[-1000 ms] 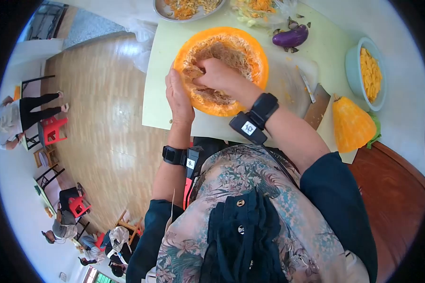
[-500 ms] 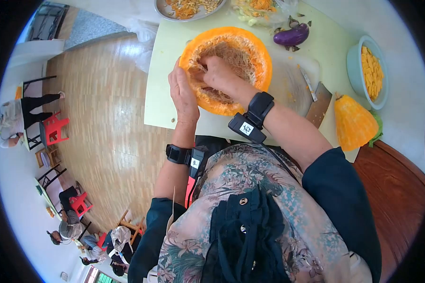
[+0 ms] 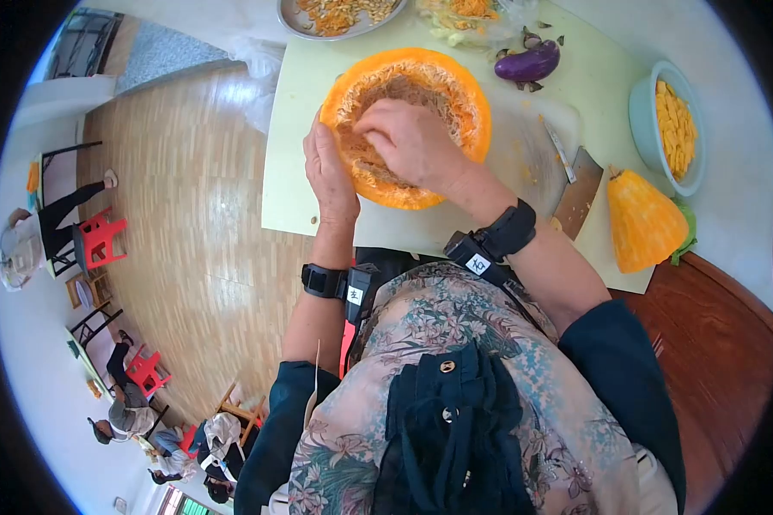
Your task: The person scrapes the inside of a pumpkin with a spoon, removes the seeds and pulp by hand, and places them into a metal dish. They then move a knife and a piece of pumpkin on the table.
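Observation:
A halved orange pumpkin (image 3: 475, 96) lies cut side up on the table, its hollow lined with stringy pulp and seeds. My left hand (image 3: 331, 178) steadies its left side, thumb near the rim and fingers around the outer wall. My right hand (image 3: 416, 148) is over the hollow, its fingers curled and pinched against the brown-orange pulp at the left inside wall. How much pulp sits between those fingers is partly hidden. A cutting board (image 3: 528, 112) lies just right of the pumpkin, with a small knife (image 3: 560, 153) and a cleaver (image 3: 578, 193) by its right edge.
Along the back are a metal plate (image 3: 352, 33) of seeds and pulp, a plastic bag (image 3: 447, 33) and an eggplant (image 3: 531, 63). To the right stand a basin (image 3: 641, 116) of pumpkin pieces and a peeled pumpkin chunk (image 3: 647, 225). Several people sit far left.
My right hand has shifted up and slightly right within the hollow, with its wrist turned and farther back. The left hand keeps its hold as the pumpkin stays about in place.

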`<action>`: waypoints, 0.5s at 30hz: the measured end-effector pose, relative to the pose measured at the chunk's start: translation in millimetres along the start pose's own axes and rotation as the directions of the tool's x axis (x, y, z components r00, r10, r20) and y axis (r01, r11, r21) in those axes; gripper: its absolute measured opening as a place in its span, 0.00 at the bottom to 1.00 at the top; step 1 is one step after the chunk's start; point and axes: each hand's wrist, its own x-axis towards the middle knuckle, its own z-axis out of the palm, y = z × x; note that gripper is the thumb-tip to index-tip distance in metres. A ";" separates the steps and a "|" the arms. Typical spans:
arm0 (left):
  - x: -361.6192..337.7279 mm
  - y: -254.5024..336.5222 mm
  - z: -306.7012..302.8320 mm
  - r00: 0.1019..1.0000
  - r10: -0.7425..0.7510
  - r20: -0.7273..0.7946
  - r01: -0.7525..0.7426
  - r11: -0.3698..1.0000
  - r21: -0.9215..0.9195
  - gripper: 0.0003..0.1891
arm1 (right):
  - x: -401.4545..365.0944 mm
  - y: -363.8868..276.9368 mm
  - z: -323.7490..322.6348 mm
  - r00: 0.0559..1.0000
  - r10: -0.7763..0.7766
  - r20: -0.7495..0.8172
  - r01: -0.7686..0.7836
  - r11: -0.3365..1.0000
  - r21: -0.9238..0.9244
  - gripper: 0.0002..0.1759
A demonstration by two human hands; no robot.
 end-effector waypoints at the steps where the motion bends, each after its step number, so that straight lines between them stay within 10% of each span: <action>1: -0.7 1.6 0.0 1.000 0.002 0.009 -0.002 1.000 0.011 0.25 | 1.7 0.3 5.0 1.000 -0.001 0.000 0.001 1.000 0.001 0.13; 10: -0.7 7.1 3.0 1.000 0.023 0.018 -0.023 1.000 0.019 0.22 | 8.3 10.0 45.1 0.966 0.215 -0.141 -0.189 0.965 0.180 0.12; 13: 0.8 5.7 4.6 0.999 0.029 0.020 -0.028 0.999 -0.021 0.22 | 12.2 11.6 39.0 0.974 0.226 -0.016 -0.224 0.972 0.076 0.15; 15: -2.2 7.0 5.4 0.999 0.026 0.018 -0.026 0.999 -0.026 0.22 | 16.1 16.2 31.0 0.936 0.314 0.162 -0.351 0.874 0.336 0.16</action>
